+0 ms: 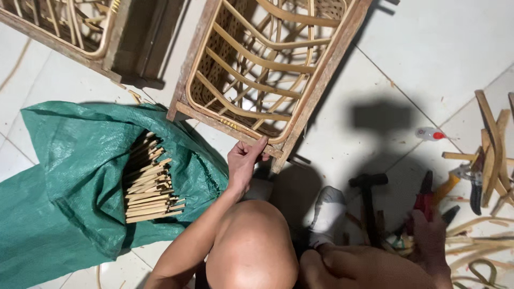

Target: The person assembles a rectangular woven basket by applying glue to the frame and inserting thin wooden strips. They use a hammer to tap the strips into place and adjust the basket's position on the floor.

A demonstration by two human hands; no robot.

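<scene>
The left hand [243, 160] gripped the rattan frame's [267, 69] lower rail; the right hand [428, 235] clenched red-handled pliers [424, 199] beside a hammer [368, 198].

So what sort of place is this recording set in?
Likely an informal rattan furniture workshop on a white tiled floor: a half-built wooden-framed rattan piece, a green woven sack of cut cane sticks, and a black hammer.

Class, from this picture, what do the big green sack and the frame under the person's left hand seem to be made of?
Green sack: likely woven plastic, with a fine weave and slight sheen. Frame under the left hand: apparently unfinished wood rails, dull and rough, with bent pale rattan-like strips inside.
</scene>
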